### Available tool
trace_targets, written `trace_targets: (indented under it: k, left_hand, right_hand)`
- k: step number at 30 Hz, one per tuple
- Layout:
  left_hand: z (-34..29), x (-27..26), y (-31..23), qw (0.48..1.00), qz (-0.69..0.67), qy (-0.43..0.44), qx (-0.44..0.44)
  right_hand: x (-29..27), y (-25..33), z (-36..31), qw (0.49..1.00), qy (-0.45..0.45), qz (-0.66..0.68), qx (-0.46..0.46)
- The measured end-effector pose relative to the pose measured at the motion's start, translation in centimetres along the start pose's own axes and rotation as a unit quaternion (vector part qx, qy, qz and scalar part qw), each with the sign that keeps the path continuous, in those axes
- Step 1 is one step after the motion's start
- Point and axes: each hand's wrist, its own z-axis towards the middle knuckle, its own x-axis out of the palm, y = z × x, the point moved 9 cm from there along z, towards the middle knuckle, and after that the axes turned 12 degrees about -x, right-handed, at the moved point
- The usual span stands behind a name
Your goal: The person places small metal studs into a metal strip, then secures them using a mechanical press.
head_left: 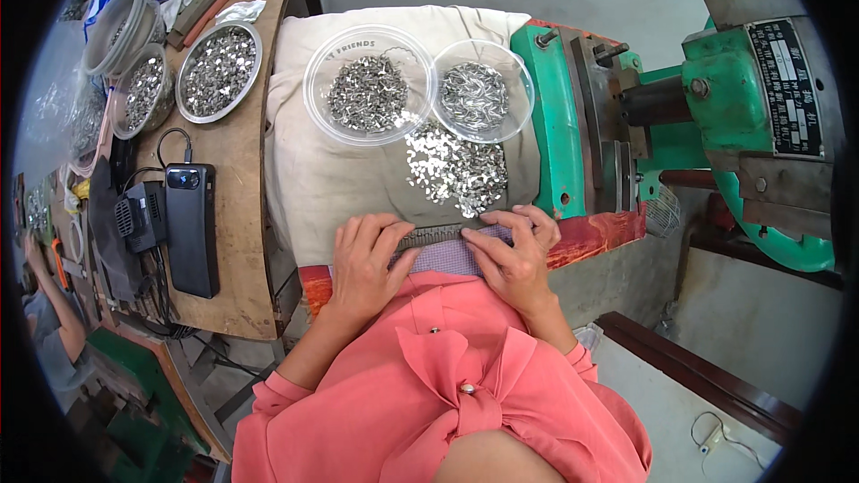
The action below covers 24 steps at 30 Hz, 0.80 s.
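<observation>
A narrow metal strip [431, 236] with a row of fine notches lies level at the cloth's front edge, close to my body. Its left end is between the bent fingers and thumb of my left hand [365, 261]. At the other end, the thumb and forefinger of my right hand [514, 258] close on it. Just beyond, a loose heap of small shiny metal pieces [470, 174] is spread over the cloth. Behind the heap stand a larger clear round tub [313, 89] and a smaller one [528, 94], both with small metal parts inside. Purple checked fabric [447, 258] shows under my hands.
A green machine press [725, 80] stands at the right. The wooden table [242, 241] at left bears a black power bank [191, 241], cables, and a round dish [185, 94] of metal pieces. Another person's arm [63, 300] shows at the far left.
</observation>
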Motion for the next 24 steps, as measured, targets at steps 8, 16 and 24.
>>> trace_targets:
  k: [8,16,24]
  left_hand:
    - [-0.8,-1.7,1.4,0.999,-0.01,-0.036,-0.028]
    - [0.3,-0.4,-0.2,1.0,-0.013,-0.021,-0.009]
    - [0.2,0.3,-0.2,1.0,0.007,-0.012,-0.01]
  right_hand:
    - [-0.4,0.1,0.3,1.0,-0.005,0.002,-0.006]
    - [-1.6,-0.3,2.5,1.0,-0.01,-0.002,-0.027]
    - [-3.6,-4.5,8.1,0.992,-0.111,0.053,-0.01]
